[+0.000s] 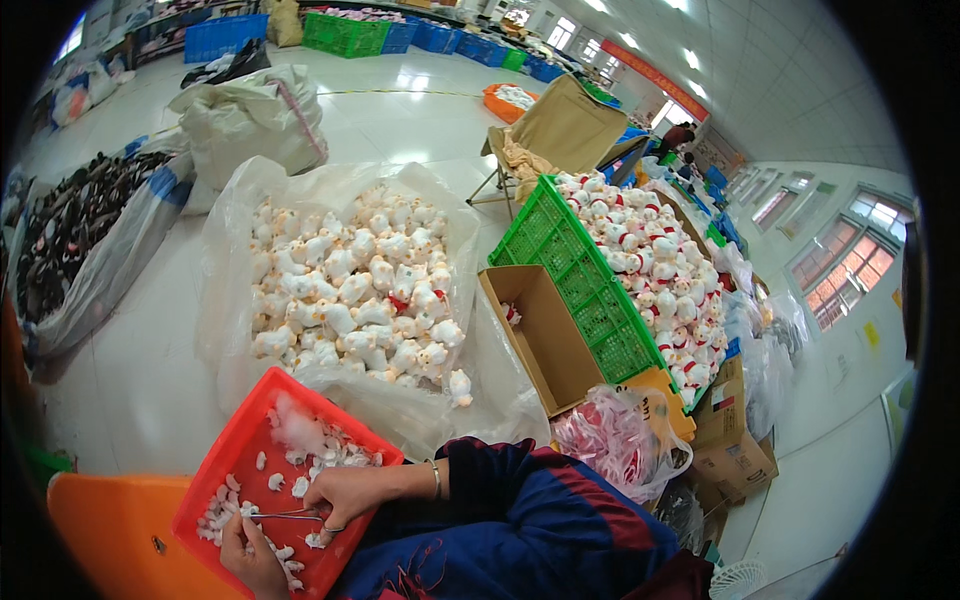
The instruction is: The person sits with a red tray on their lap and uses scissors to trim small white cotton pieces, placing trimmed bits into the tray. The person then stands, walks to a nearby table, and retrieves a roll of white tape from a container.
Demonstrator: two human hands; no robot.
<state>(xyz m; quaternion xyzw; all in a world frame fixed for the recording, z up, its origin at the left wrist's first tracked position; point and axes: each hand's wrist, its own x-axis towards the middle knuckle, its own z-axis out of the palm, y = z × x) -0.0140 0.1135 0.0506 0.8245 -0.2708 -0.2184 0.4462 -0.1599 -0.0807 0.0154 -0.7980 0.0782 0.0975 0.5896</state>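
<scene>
A red plastic tray sits in front of me, holding several small white plush pieces and a tuft of white stuffing. My right hand, with a bracelet at the wrist, is over the tray and grips thin metal tweezers that point left. My left hand is at the tray's near edge, fingers closed at the tweezers' tip; whether it pinches a small white piece I cannot tell. An open clear plastic bag heaped with small white plush toys lies just beyond the tray.
An orange surface lies under the tray. To the right are an open cardboard box, a green crate full of white-and-red plush toys, and a bag of red-white ribbons. Sacks stand at left; a person works far back.
</scene>
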